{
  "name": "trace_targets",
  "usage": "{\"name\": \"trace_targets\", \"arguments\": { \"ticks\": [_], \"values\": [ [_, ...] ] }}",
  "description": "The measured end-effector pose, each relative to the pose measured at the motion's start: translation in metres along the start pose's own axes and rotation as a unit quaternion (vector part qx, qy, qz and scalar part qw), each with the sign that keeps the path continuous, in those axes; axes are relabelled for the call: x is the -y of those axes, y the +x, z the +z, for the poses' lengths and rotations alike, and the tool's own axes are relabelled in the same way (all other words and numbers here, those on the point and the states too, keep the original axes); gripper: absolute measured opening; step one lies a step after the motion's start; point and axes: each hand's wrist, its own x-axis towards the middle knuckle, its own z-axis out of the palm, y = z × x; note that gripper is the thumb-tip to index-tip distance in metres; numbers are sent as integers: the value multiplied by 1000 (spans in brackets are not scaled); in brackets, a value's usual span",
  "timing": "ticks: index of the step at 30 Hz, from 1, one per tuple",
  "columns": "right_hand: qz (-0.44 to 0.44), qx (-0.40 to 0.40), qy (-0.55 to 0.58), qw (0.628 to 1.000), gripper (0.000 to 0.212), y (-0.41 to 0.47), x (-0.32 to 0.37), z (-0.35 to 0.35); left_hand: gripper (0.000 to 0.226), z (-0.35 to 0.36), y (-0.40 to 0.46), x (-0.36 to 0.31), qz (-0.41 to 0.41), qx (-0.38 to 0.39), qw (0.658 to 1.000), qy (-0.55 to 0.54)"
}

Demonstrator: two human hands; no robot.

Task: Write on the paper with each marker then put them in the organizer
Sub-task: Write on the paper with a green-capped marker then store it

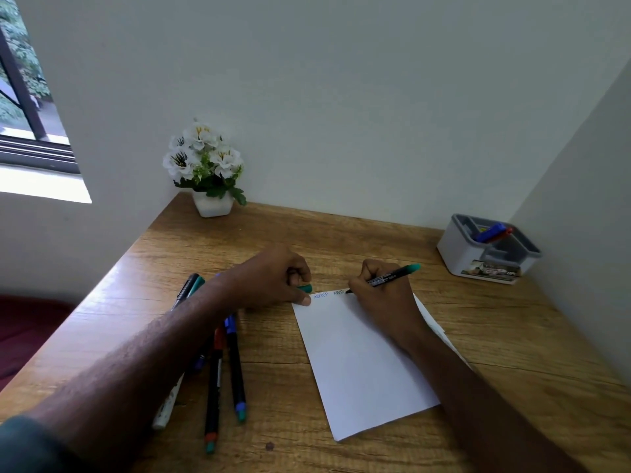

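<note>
Several markers (218, 363) lie loose on the desk (512, 343) to the left of the paper (358, 367), partly under your left forearm: a long black one with a red band and a teal end, a black one with blue bands beside it, and two more whose teal and black ends poke out beyond the arm, further from you. A white pen-like thing (167, 407) lies under the forearm too, nearest the desk's left edge. Beyond them, well away from the paper in the far left corner, a white pot of white flowers (208, 172) stands against the wall. Your left hand (273, 278) is curled into a loose fist at the paper's far left corner, thumb tip pressing on that corner, and its fingers pinch a teal cap (305, 288) just off the sheet. Two short bits of writing, one blue and one darker, sit along the paper's far edge next to the cap; you cannot read them clearly. Your right hand (382, 291) rests on the paper's far right part and grips a black marker with a teal end (386, 277), tip down on the sheet right after the second bit of writing. To the right of the paper, well apart by the wall, the grey-and-white organizer (461, 254) holds a blue marker (490, 232) and a red one (504, 232) in one compartment.
</note>
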Motion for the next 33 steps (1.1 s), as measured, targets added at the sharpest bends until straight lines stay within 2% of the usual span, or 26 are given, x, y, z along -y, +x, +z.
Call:
{"name": "trace_targets", "arguments": {
  "ticks": [11,16,33],
  "values": [
    [5,-2,-1,1000,34,2,-2,4,36,0,1,2,7,-6,1000,9],
    [10,-32,10,999,29,1,-2,2,36,0,0,2,10,-4,1000,11],
    [24,-29,23,999,34,1,-1,1,37,-1,-1,0,6,7,1000,6]
  ]
}}
